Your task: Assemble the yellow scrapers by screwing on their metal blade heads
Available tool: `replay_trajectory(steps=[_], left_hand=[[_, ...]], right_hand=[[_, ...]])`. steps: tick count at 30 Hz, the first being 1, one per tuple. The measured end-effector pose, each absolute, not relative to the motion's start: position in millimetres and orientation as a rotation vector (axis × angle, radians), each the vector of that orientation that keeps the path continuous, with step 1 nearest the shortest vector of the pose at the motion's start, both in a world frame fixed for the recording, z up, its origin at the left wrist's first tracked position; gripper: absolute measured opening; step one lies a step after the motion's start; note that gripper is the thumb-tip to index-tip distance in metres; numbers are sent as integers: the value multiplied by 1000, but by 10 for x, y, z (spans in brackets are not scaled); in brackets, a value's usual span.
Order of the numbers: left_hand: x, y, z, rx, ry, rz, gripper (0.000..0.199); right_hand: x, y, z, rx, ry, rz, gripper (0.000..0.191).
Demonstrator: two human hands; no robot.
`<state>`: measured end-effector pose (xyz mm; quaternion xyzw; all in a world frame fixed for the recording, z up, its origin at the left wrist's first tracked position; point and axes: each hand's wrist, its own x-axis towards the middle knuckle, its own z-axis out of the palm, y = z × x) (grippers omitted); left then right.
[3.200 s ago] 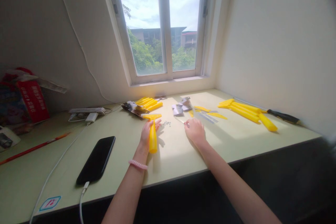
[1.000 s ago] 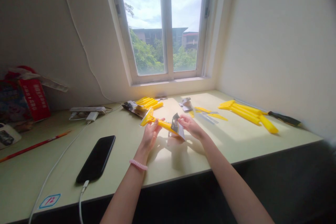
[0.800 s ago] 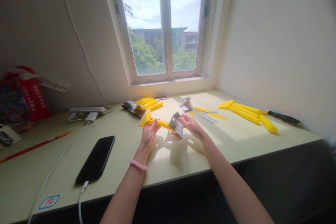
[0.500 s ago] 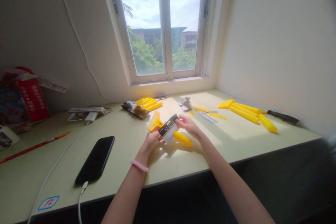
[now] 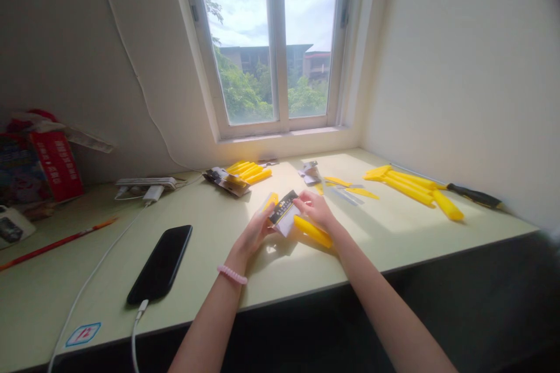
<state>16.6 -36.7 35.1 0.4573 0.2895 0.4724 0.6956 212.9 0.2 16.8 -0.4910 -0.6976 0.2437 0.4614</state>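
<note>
Both my hands are over the middle of the table, around a scraper with a yellow handle (image 5: 313, 231) and a black and white card sleeve (image 5: 285, 213) over its blade end. My left hand (image 5: 258, 229) grips the sleeve's left side, and a yellow scraper head (image 5: 270, 201) shows just above its fingers. My right hand (image 5: 314, 207) is closed on the sleeve's upper right corner. The yellow handle points down to the right, under my right wrist. My left wrist wears a pink coiled band (image 5: 232, 274).
Yellow-handled tools in dark sleeves (image 5: 249, 172) lie behind my hands. Yellow and clear blades (image 5: 350, 189) are to their right, with more yellow tools (image 5: 411, 186) and a black-handled one (image 5: 475, 195) farther right. A phone (image 5: 160, 265) with a cable lies left.
The yellow scraper head by my left hand has turned and shows less. The sleeved scraper has shifted slightly right, its handle now nearer my right wrist.
</note>
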Motion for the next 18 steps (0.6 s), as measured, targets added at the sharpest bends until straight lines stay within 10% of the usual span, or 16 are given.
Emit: replay_trajectory(steps=[7, 18], left_hand=[[148, -222, 194, 956, 843, 1282, 96], [117, -200, 246, 886, 890, 1555, 79]], right_hand=[[1962, -117, 304, -1170, -1755, 241, 29], [1905, -199, 259, -1254, -2088, 200, 61]])
